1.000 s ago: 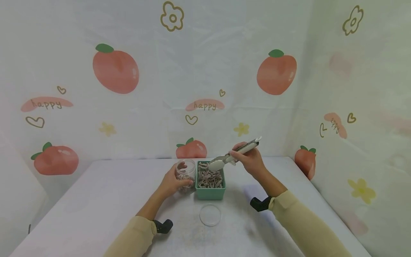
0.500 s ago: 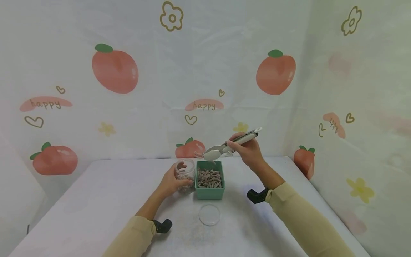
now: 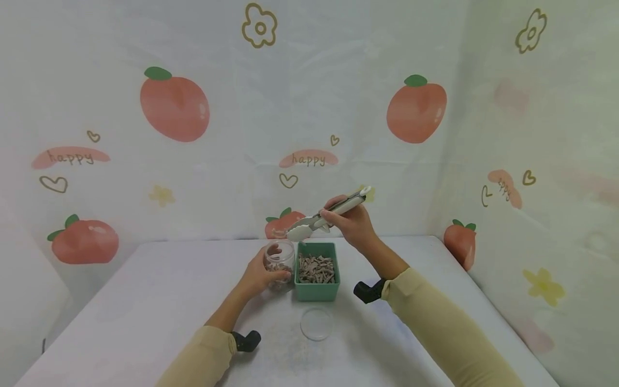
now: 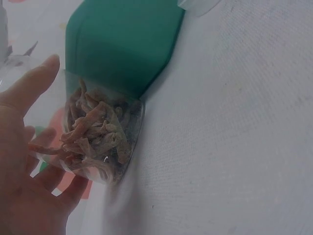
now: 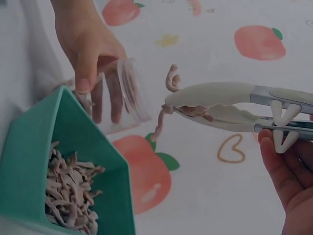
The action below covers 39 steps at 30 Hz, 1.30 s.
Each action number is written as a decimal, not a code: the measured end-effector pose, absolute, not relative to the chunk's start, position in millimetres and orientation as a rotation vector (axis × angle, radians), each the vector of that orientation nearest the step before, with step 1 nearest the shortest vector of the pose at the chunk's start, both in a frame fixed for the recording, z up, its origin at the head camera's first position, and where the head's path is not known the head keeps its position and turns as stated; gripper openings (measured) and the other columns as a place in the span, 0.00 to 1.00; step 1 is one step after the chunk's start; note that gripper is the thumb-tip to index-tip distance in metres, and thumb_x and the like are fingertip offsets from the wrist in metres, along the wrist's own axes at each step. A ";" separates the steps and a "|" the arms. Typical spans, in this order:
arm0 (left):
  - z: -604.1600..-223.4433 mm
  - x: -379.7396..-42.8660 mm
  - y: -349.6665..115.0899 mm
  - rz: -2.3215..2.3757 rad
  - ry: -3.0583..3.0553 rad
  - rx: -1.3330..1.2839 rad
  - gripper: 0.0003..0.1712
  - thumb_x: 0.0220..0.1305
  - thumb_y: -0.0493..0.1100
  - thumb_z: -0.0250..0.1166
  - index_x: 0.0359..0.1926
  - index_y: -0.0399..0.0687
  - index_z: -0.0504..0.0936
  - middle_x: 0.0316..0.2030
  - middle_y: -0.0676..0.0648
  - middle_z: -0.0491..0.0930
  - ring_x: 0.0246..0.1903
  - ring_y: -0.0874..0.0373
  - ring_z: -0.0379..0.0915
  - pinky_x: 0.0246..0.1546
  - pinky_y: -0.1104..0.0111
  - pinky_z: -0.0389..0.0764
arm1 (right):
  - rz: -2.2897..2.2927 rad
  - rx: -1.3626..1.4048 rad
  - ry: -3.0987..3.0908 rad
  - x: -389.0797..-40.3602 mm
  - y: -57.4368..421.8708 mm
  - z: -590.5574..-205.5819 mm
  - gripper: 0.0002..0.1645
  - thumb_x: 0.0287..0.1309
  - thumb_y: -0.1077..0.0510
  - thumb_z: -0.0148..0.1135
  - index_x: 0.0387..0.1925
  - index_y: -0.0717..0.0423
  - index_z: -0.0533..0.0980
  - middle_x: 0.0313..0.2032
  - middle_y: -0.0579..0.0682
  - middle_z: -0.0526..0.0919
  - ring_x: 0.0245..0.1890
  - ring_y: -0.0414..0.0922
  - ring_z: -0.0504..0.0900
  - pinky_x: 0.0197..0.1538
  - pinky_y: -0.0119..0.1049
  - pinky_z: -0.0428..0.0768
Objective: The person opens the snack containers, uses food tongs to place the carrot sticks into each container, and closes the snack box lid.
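My left hand [image 3: 258,275] grips a clear plastic jar [image 4: 73,142], thumb on the near side and fingers behind. Brownish-grey dried strips [image 4: 95,132] fill its lower part; its mouth is uncovered. My right hand [image 3: 350,220] holds white-headed tongs [image 5: 215,98] by the handles, above and behind the jar and box. A few dried strips [image 5: 171,78] are pinched in the tongs' tips and stick out past them, near the jar's mouth. Right beside the jar stands a green rectangular box [image 3: 316,292], with a heap of the same strips [image 5: 71,191] in it.
A round clear lid [image 3: 316,324] lies on the white table [image 3: 169,301] in front of the box. Behind the table hangs a white backdrop [image 3: 232,107] printed with fruit and flowers; it also rises along the right side.
The tongs rose out of the green box with strips in their tips, then moved left toward the jar. The left hand and the jar have stayed in place.
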<state>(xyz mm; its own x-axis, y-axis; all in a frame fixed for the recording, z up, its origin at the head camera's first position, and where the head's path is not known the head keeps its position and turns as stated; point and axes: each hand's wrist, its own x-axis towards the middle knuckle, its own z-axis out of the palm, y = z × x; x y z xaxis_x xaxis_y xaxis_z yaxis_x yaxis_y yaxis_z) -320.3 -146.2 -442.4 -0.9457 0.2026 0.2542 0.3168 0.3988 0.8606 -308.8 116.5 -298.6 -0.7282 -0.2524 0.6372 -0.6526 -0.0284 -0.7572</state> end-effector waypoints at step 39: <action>-442.8 -320.5 -145.1 -1.565 -2.550 -0.427 0.51 0.48 0.49 0.78 0.70 0.46 0.61 0.61 0.45 0.72 0.59 0.47 0.67 0.58 0.49 0.67 | 1.738 0.932 -2.088 -286.8 98.6 -297.3 0.10 0.58 0.71 0.64 0.40 0.75 0.75 0.34 0.63 0.82 0.31 0.45 0.81 0.36 0.33 0.80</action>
